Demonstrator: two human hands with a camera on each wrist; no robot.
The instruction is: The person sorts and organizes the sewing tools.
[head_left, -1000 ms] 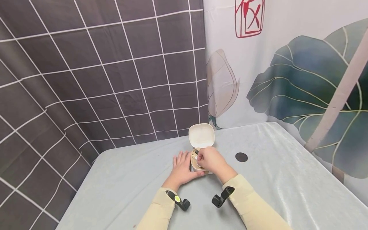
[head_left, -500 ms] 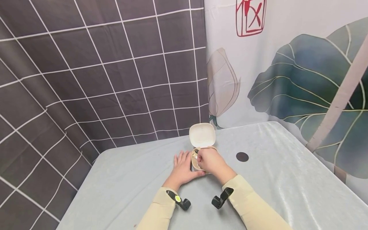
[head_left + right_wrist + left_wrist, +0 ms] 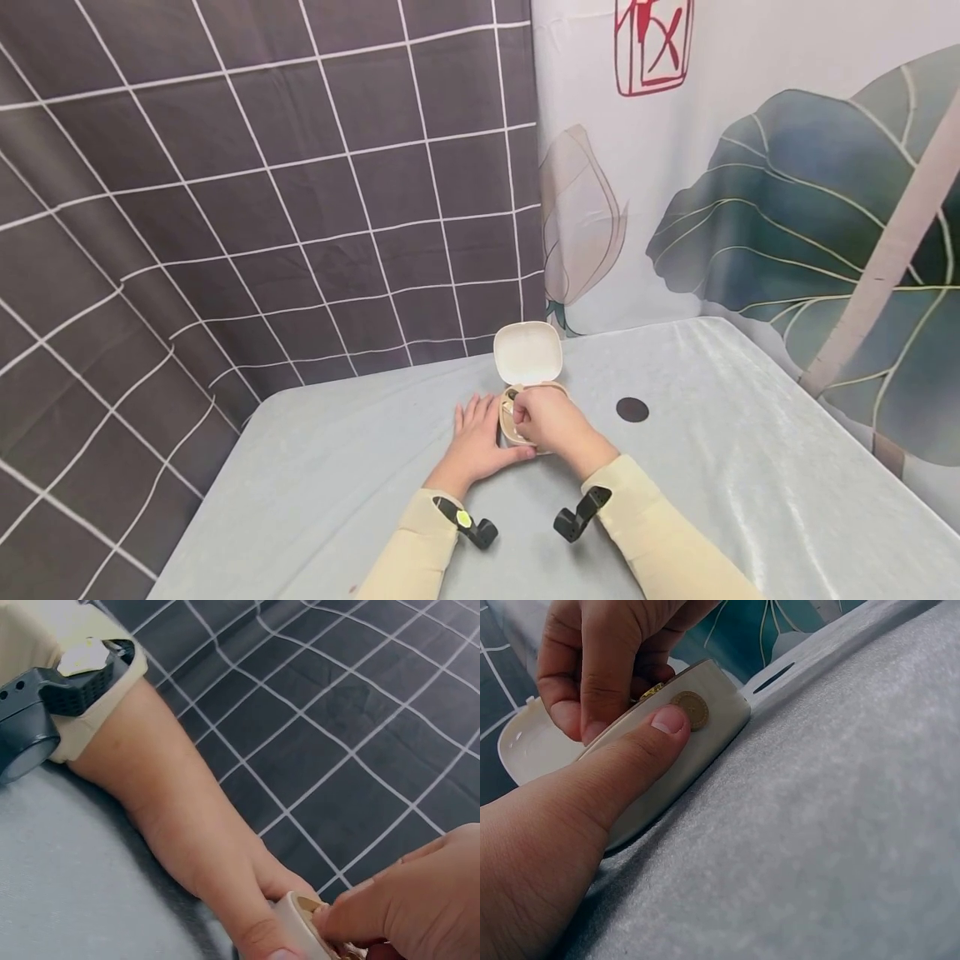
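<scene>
A small cream-white case (image 3: 502,423) stands on the table with its white lid (image 3: 528,353) raised at the back. My left hand (image 3: 474,443) lies along the case's left side, fingers extended; its thumb (image 3: 649,746) presses the front wall beside a round gold-coloured button (image 3: 691,710). Over the tan interior, my right hand (image 3: 553,419) has its fingers curled, tips down inside. Close to those fingers shows a small gold-coloured piece (image 3: 652,691), mostly hidden, so a pinch on it cannot be confirmed. A dark item (image 3: 512,395) and something white also show within the case.
A flat dark disc (image 3: 632,409) lies on the pale blue cloth (image 3: 697,467) to the right of the case. Behind the table hang a dark grid-patterned curtain (image 3: 360,192) and a white one with a leaf print (image 3: 795,208).
My right hand shifts only slightly over the case, its fingers staying low inside. The left hand and the case keep their places; the view itself moves a little.
</scene>
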